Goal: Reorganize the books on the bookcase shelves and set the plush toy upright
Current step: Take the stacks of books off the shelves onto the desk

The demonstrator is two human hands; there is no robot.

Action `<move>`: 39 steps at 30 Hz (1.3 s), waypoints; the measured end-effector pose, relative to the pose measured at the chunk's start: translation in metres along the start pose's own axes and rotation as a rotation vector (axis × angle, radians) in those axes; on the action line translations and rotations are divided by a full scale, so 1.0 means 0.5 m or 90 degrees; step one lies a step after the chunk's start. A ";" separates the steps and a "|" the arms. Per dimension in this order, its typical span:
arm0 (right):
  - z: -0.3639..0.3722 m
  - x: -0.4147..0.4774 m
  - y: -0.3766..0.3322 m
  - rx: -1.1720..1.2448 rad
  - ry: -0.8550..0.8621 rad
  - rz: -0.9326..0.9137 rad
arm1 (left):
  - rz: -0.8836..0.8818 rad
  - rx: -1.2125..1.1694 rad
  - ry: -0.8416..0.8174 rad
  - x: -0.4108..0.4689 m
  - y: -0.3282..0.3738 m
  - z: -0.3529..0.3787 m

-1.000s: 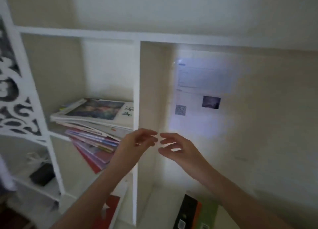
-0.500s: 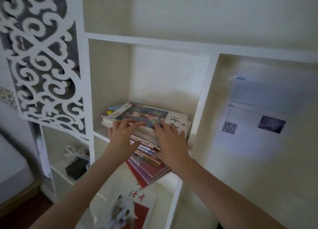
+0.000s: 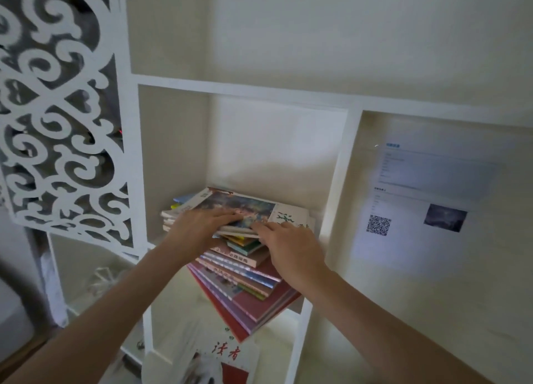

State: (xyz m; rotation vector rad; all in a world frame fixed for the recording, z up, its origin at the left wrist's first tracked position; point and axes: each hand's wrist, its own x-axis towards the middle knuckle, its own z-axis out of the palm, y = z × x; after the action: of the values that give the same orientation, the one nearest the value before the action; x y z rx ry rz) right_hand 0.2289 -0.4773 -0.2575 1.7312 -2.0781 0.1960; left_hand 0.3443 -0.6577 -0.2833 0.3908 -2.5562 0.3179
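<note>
A messy pile of books (image 3: 248, 279) lies flat on a white bookcase shelf (image 3: 291, 311), and its lower books jut out over the front edge. The top book (image 3: 245, 204) has a colourful picture cover with a white strip. My left hand (image 3: 199, 225) rests on the left half of that cover, fingers stretched across it. At the pile's front right corner my right hand (image 3: 288, 248) lies on the upper books, fingertips at their front edge. No plush toy is in view.
A magazine with red characters (image 3: 230, 354) leans in the compartment below. A white carved scroll panel (image 3: 60, 118) closes off the left. The right compartment holds a sheet with a QR code (image 3: 378, 225). A clear bag (image 3: 103, 279) sits on the low left shelf.
Both hands went from mid-air in front of the divider onto the book pile. In the last half second they settled further onto the top book; the view has moved closer.
</note>
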 end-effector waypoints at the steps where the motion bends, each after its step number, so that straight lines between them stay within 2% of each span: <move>1: 0.002 -0.003 -0.002 0.018 0.014 0.001 | 0.012 0.006 0.013 -0.003 -0.001 -0.002; 6: 0.034 -0.030 -0.006 0.072 0.196 -0.010 | 0.107 0.048 0.150 -0.009 -0.032 0.018; 8: 0.049 -0.044 -0.002 0.124 0.222 0.003 | 0.136 0.082 0.181 -0.006 -0.039 0.023; 13: 0.059 -0.071 -0.018 0.350 0.316 0.076 | 0.111 0.066 0.227 0.004 -0.030 0.017; 16: 0.065 -0.074 -0.035 0.426 0.394 0.131 | 0.104 0.051 0.277 0.009 -0.032 0.008; 19: 0.073 -0.070 -0.051 0.469 0.357 0.144 | 0.116 0.003 0.276 0.008 -0.041 -0.004; 22: 0.088 -0.065 -0.059 0.399 0.337 0.131 | 0.113 0.006 0.291 0.008 -0.051 -0.010; 25: 0.091 -0.060 -0.065 0.318 0.346 0.103 | 0.076 0.019 0.255 0.000 -0.048 -0.025; 30: 0.067 -0.053 -0.075 0.389 0.426 0.051 | -0.033 -0.089 0.255 -0.027 -0.043 -0.065; 33: 0.058 -0.040 -0.077 0.536 0.471 0.089 | -0.201 -0.208 0.289 -0.040 -0.057 -0.098; 36: 0.041 -0.004 -0.059 0.658 0.410 0.147 | -0.322 -0.412 0.313 -0.050 -0.052 -0.155; 39: 0.009 0.035 -0.042 0.760 0.309 0.153 | -0.315 -0.586 0.315 -0.072 -0.040 -0.210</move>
State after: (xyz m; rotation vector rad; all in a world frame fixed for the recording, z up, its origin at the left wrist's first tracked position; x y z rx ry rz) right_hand 0.2457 -0.4993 -0.2575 1.6294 -1.8277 2.0181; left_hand 0.4293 -0.6371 -0.2124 0.4760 -1.7823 -0.8123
